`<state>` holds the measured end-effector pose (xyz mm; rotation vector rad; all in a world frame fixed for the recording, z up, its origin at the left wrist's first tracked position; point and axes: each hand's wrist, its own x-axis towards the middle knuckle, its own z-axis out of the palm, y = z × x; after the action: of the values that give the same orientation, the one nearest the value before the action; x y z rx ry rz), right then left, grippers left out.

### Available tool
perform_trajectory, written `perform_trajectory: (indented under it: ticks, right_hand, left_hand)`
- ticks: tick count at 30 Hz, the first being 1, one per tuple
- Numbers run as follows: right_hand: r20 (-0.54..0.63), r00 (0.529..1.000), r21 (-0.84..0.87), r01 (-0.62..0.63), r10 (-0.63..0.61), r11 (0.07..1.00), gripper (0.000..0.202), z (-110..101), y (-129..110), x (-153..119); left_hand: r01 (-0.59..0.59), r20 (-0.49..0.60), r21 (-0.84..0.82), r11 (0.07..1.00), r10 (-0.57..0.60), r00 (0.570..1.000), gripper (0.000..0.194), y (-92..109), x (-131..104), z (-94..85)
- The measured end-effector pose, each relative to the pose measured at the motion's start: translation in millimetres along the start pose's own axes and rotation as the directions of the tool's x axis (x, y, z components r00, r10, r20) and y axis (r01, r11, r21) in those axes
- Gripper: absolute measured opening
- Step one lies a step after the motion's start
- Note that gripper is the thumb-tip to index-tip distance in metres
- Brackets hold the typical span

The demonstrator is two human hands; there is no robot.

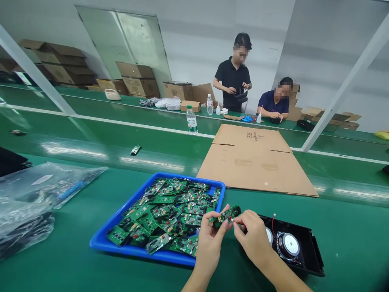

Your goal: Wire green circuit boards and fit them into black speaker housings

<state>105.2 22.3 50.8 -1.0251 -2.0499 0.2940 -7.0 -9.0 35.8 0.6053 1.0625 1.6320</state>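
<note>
Between the thumb and fingers of my left hand [212, 239] is a green circuit board [227, 216], held above the right edge of a blue tray [105, 246]. My right hand [253, 237] is closed at the board's right side, pinching a small white connector [233, 220] with a red wire against it. Whether the connector sits in its socket I cannot tell. Under and beyond my right hand lies an open black speaker housing [311, 253] with two round speakers [288, 244], one partly hidden by my hand. A red wire [274, 227] with a white plug rises from it.
Many green boards [165, 213] fill the tray. Clear plastic bags [45, 190] lie at left. A flat cardboard sheet [252, 158] spans the conveyor, with a lone board [136, 150] and a water bottle [191, 120] farther left. Two people [232, 81] work across the line.
</note>
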Motion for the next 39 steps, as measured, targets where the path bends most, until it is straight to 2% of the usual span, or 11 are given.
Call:
perform_trajectory:
  ticks: [5, 8, 14, 18, 22, 25, 30, 33, 37, 39]
  right_hand:
    - [-0.054, 0.996, -0.052, 0.071, -0.074, 0.996, 0.019, 5, 0, -4]
    - [-0.055, 0.995, -0.051, 0.075, -0.078, 0.996, 0.019, 4, 0, -4]
    - [-0.06, 0.991, -0.093, 0.117, -0.123, 0.989, 0.022, 2, 0, -2]
    - [-0.083, 0.988, -0.103, 0.124, -0.132, 0.987, 0.027, 2, -4, -2]
    - [-0.159, 0.974, -0.108, 0.146, -0.162, 0.983, 0.027, 4, -8, -2]
    - [-0.221, 0.959, -0.125, 0.151, -0.176, 0.981, 0.027, 6, -11, -3]
    - [-0.246, 0.953, -0.14, 0.145, -0.176, 0.979, 0.026, 8, -12, -5]
    - [-0.262, 0.949, -0.145, 0.141, -0.175, 0.979, 0.024, 11, -10, -6]
    - [-0.279, 0.939, -0.17, 0.16, -0.203, 0.972, 0.021, 18, -7, -10]
    - [-0.275, 0.94, -0.18, 0.155, -0.2, 0.972, 0.021, 20, -7, -11]
  left_hand:
    - [-0.029, -0.016, 0.099, 0.995, 0.031, 0.999, 0.04, 0, -4, 0.8]
    - [-0.034, 0.004, 0.123, 0.992, 0.034, 0.999, 0.035, -1, -4, 0.4]
    - [-0.017, -0.05, 0.079, 0.997, 0.021, 0.999, 0.035, -5, -4, 0.7]
    - [-0.056, -0.095, 0.065, 0.996, 0.062, 0.994, 0.034, -9, -5, 0.5]
    - [-0.113, -0.096, 0.079, 0.99, 0.12, 0.988, 0.032, -17, -6, -1.5]
    - [-0.117, -0.096, 0.05, 0.992, 0.121, 0.988, 0.033, -24, -6, -3.2]
    - [-0.121, -0.116, 0.046, 0.992, 0.126, 0.985, 0.032, -26, -8, -2.3]
    - [-0.085, -0.118, 0.003, 0.996, 0.085, 0.989, 0.035, -21, -12, 1.3]
    - [0.097, -0.082, -0.192, 0.977, -0.114, 0.99, 0.049, -16, -15, 6.4]
    - [0.158, -0.07, -0.284, 0.946, -0.184, 0.98, 0.049, -15, -15, 8.0]
